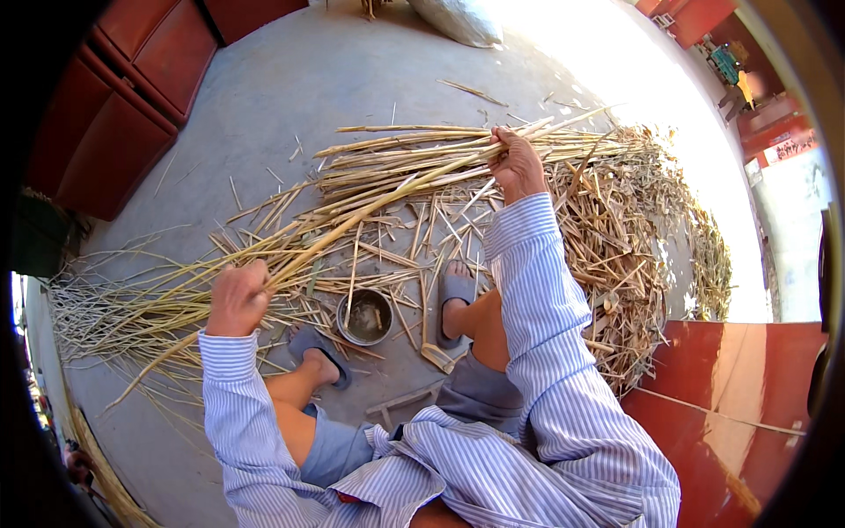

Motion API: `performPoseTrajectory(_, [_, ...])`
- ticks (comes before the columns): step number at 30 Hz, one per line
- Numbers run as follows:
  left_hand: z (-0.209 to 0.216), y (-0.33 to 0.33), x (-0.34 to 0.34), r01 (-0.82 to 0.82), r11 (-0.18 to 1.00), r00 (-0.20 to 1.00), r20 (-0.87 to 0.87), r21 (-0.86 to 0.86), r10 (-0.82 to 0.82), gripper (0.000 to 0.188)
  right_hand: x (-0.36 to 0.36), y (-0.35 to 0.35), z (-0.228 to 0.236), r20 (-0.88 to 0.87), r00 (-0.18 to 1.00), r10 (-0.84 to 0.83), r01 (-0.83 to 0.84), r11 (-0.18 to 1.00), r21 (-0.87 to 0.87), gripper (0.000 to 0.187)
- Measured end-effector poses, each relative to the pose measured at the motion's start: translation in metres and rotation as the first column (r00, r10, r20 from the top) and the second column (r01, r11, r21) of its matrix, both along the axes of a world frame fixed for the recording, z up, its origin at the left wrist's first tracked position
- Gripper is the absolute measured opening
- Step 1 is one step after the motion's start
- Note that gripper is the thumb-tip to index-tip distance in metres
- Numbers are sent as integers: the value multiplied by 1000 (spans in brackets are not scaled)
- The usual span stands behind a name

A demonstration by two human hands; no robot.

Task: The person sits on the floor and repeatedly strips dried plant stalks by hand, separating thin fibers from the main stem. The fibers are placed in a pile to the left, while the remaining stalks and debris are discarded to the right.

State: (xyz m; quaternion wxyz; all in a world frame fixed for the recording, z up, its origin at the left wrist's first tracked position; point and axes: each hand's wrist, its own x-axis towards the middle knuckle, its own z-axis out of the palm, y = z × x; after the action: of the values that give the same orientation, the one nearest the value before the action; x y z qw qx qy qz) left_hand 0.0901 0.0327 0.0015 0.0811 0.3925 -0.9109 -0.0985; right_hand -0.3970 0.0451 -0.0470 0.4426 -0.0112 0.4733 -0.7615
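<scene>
A long pale yellow dry stalk [339,232] stretches slantwise in front of me, from low on the left up to the far right. My left hand [238,297] is closed in a fist around its lower part. Farther along, my right hand [516,164] pinches the same stalk near its upper end. Beneath and behind it lies a heap of similar stalks [370,180] on the floor. Thin branching stalk tips [114,304] fan out left of my left hand. Stripped dry husks and leaves [616,264] are heaped beside my right forearm.
Between my sandalled feet stands a small round metal bowl [342,319] with a thin stick leaning in it. Dark red padded furniture [145,53] occupies the far left, a white sack [458,19] the far edge. A red panel [704,414] lies at right; another person [738,92] is far off.
</scene>
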Motion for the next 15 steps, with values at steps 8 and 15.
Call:
performPoseTrajectory(8, [3,-22,9,-146,970,985,-115,-193,125,14,81,3,36,-234,820,522,-512,852,106,30])
performPoseTrajectory(15, [20,-11,-82,23,998,934,-354,-65,-45,17,147,9,49,-263,765,588,-588,804,87,28])
